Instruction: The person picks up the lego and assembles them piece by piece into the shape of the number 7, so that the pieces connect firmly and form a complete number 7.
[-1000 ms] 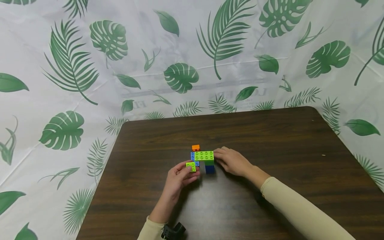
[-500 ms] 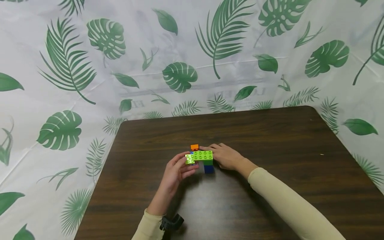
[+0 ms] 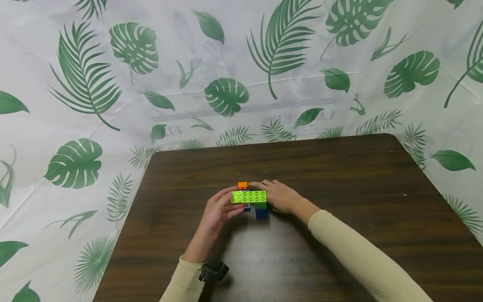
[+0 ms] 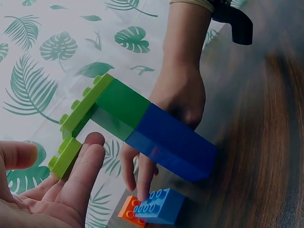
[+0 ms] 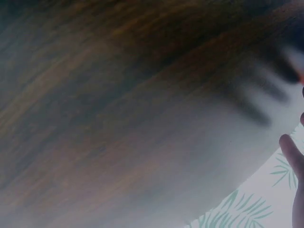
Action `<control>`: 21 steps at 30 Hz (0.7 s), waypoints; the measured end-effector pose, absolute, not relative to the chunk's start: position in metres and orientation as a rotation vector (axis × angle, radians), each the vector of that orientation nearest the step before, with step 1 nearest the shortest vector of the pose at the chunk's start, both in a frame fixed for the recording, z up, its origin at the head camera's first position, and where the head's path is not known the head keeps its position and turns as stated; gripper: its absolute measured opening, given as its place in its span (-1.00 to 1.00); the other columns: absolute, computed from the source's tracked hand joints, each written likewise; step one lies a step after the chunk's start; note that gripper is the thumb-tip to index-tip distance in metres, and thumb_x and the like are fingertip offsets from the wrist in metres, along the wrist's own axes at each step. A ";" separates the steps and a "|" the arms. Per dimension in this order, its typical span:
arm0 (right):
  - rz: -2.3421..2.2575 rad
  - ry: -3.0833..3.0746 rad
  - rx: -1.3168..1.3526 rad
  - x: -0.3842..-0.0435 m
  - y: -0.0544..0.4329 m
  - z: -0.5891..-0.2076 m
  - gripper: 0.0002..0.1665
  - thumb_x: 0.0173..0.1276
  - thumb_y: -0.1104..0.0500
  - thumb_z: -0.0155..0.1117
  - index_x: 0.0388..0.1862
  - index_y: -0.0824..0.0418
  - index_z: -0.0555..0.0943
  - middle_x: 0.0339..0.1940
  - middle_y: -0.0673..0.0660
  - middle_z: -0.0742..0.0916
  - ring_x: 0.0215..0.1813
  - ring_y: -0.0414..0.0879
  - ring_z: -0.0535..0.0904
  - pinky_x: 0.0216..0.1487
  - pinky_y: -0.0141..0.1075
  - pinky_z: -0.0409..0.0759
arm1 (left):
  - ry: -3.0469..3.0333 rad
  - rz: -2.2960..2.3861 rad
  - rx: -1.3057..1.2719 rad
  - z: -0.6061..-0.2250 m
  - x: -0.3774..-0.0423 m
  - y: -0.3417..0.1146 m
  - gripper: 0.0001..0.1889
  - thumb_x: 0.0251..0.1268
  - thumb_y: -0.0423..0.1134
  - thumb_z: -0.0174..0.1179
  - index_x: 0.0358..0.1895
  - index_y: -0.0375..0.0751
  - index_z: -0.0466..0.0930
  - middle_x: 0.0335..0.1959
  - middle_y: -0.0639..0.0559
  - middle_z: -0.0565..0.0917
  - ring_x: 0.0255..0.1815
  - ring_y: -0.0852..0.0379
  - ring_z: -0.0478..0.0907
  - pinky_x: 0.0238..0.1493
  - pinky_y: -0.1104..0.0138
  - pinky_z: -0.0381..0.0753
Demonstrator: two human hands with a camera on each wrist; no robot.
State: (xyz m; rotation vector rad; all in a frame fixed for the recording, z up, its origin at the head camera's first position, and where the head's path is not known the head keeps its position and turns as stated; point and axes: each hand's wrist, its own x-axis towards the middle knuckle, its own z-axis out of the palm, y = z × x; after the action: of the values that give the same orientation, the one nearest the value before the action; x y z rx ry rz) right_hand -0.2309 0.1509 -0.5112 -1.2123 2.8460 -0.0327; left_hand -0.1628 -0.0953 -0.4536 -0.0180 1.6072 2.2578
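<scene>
My left hand [image 3: 216,212] holds a small lime-green toy brick [image 4: 65,156] by its left side. In the left wrist view it sits just below the free end of a long lime brick [image 3: 255,196]; in the head view the two line up end to end. That long brick tops a green block [image 4: 121,107] stacked on dark blue [image 4: 173,145]. Behind the stack, my right hand [image 3: 282,197] reaches leftward with extended fingers. One fingertip is right at an orange brick [image 3: 242,185] and a light blue brick [image 4: 166,206] beside it.
Underneath lies a dark wood-grain table [image 3: 320,167], its far edge close to a white leaf-print sheet [image 3: 170,50]. A black strap [image 3: 214,272] goes round the left wrist. Table surface [image 5: 118,118] fills most of the right wrist view.
My left hand has brought the small lime brick up and slightly left, to the long brick's left end. My right hand has shifted left, its finger now beside the orange brick.
</scene>
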 end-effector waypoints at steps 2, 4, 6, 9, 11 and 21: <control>-0.037 2.874 -1.228 -0.231 0.152 -0.509 -0.22 0.29 0.11 0.40 0.46 -0.03 0.33 0.45 0.00 0.35 0.25 -0.03 0.40 0.25 -0.01 0.46 | 1.605 2.255 -0.022 -0.453 -0.163 -0.094 -0.52 0.52 -0.21 -0.01 0.36 -0.43 0.31 0.04 -0.24 0.59 -0.18 -0.01 0.72 -0.13 0.24 0.67; -0.048 2.913 -1.249 -0.231 0.154 -0.508 -0.41 0.35 0.07 0.35 0.34 0.05 0.47 0.32 0.02 0.46 0.18 -0.05 0.44 0.18 -0.09 0.52 | 1.603 2.256 -0.024 -0.452 -0.163 -0.094 -0.52 0.52 -0.20 0.00 0.36 -0.41 0.32 0.03 -0.24 0.60 -0.18 -0.01 0.72 -0.13 0.24 0.67; -0.077 2.943 -1.280 -0.232 0.157 -0.506 -0.59 0.40 0.05 0.29 0.20 0.07 0.56 0.21 0.04 0.52 0.13 -0.06 0.46 0.11 -0.14 0.56 | 1.603 2.256 -0.023 -0.451 -0.162 -0.095 -0.52 0.51 -0.20 0.02 0.36 -0.41 0.33 0.02 -0.24 0.61 -0.17 -0.01 0.72 -0.13 0.23 0.67; -0.127 2.971 -1.286 -0.231 0.161 -0.504 -0.71 0.45 0.06 0.22 0.11 0.04 0.58 0.20 0.03 0.54 0.18 -0.06 0.45 0.10 -0.16 0.56 | 1.599 2.257 -0.015 -0.450 -0.162 -0.096 -0.51 0.50 -0.20 0.03 0.35 -0.42 0.33 0.01 -0.24 0.62 -0.16 -0.03 0.72 -0.12 0.22 0.67; -0.183 2.966 -1.261 -0.230 0.164 -0.504 -0.72 0.42 0.09 0.26 0.08 0.04 0.57 0.27 0.05 0.53 0.25 -0.04 0.44 0.14 -0.12 0.55 | 1.598 2.255 -0.011 -0.449 -0.162 -0.097 -0.51 0.50 -0.20 0.02 0.36 -0.43 0.32 0.01 -0.26 0.62 -0.15 -0.04 0.72 -0.12 0.21 0.67; -0.444 3.006 -1.068 -0.223 0.177 -0.501 -0.72 0.34 0.12 0.37 -0.01 0.00 0.54 -0.10 -0.08 0.60 -0.21 -0.21 0.54 -0.12 -0.22 0.63 | 1.573 2.254 -0.006 -0.448 -0.163 -0.096 -0.58 0.51 -0.23 0.01 0.31 -0.36 0.41 0.03 -0.31 0.63 -0.13 -0.09 0.72 -0.08 0.15 0.65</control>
State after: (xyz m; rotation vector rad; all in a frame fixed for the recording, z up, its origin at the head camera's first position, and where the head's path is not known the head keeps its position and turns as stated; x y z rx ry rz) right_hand -0.2232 0.1772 -0.5011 -1.0677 3.0057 -0.4439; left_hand -0.1632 -0.0963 -0.4481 -0.0057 1.5733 2.2540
